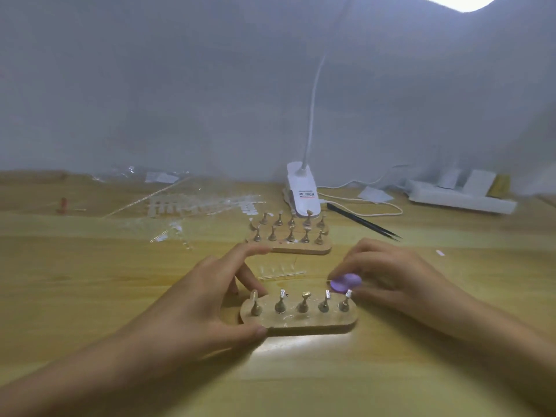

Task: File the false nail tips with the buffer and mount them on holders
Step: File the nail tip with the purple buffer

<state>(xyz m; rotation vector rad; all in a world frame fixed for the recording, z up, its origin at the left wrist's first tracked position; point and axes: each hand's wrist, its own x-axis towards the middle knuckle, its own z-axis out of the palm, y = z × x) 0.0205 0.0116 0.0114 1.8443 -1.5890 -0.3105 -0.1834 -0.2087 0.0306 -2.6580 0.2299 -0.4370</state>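
A wooden holder base (313, 325) with several metal nail stands lies in front of me. A pale nail tip (254, 295) sits on its leftmost stand. My left hand (207, 299) grips the base's left end, thumb at the front edge, fingers behind. My right hand (388, 270) hovers behind the base's right end and pinches a small purple buffer (345, 282). A clear strip of nail tips (281, 272) lies between the two bases. A second wooden base (301, 249) with several stands lies farther back.
Clear plastic sheets of nail tips (192, 206) and wrappers are spread at the back left. A white clip lamp (302, 191) with its cable stands at the back centre, black tweezers (362, 221) to its right, and a white power strip (460, 198) at the far right.
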